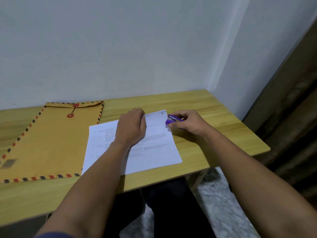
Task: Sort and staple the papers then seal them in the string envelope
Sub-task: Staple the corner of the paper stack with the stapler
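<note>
Papers (154, 143) lie on the table (214, 134), right of the envelope (51, 138). My left hand (131, 127) presses them flat. My right hand (187, 121) grips the stapler (172, 119) at their far corner. I think stapling comes next: push down hard.

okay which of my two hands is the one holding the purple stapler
Your right hand grips the purple stapler at the papers' far right corner; your left hand rests on the papers.

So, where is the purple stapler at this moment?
In the head view, the purple stapler is in the right hand, at the far right corner of the papers, right of the left hand.
</note>
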`<state>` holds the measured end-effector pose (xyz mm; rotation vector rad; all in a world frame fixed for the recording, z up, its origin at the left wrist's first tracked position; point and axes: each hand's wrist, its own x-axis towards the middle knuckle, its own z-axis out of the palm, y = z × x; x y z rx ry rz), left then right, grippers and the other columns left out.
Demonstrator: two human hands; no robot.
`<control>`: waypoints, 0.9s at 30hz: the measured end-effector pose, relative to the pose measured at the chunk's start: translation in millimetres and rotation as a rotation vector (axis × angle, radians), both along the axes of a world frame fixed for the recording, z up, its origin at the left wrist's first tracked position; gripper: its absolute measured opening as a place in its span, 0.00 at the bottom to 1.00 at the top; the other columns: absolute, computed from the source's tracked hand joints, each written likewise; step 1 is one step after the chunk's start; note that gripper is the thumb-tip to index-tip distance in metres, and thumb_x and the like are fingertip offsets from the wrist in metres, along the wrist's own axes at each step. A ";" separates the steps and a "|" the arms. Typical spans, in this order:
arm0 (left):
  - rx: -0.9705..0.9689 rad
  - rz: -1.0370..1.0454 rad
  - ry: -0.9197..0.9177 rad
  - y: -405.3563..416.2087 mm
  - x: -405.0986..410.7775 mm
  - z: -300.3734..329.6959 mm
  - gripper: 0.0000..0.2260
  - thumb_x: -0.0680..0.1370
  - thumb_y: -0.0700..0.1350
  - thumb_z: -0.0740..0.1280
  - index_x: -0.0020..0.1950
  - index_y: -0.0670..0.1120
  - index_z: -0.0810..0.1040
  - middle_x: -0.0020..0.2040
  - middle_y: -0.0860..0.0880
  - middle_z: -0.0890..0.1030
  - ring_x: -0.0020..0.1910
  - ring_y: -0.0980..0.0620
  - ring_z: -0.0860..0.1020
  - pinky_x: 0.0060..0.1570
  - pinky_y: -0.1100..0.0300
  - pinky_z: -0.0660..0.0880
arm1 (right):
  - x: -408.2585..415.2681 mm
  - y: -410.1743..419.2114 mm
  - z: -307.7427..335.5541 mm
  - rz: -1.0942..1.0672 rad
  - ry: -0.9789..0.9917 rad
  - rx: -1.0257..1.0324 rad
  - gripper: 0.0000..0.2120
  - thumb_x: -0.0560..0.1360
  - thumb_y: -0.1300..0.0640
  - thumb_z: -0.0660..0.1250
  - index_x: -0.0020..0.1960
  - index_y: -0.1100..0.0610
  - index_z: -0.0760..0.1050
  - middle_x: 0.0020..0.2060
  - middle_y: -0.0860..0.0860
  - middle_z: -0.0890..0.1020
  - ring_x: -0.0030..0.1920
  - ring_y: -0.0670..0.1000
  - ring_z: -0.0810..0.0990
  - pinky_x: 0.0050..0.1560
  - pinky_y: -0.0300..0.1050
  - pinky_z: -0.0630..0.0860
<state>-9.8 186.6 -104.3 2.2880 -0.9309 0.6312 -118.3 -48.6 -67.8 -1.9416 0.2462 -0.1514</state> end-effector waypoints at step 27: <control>0.009 -0.003 0.003 0.2 0.8 -0.8 0.03 0.79 0.43 0.62 0.47 0.46 0.74 0.40 0.52 0.77 0.38 0.48 0.73 0.42 0.49 0.71 | 19.1 9.9 1.6 0.033 -0.136 -0.019 0.13 0.72 0.63 0.80 0.56 0.59 0.87 0.50 0.53 0.89 0.48 0.45 0.84 0.53 0.38 0.78</control>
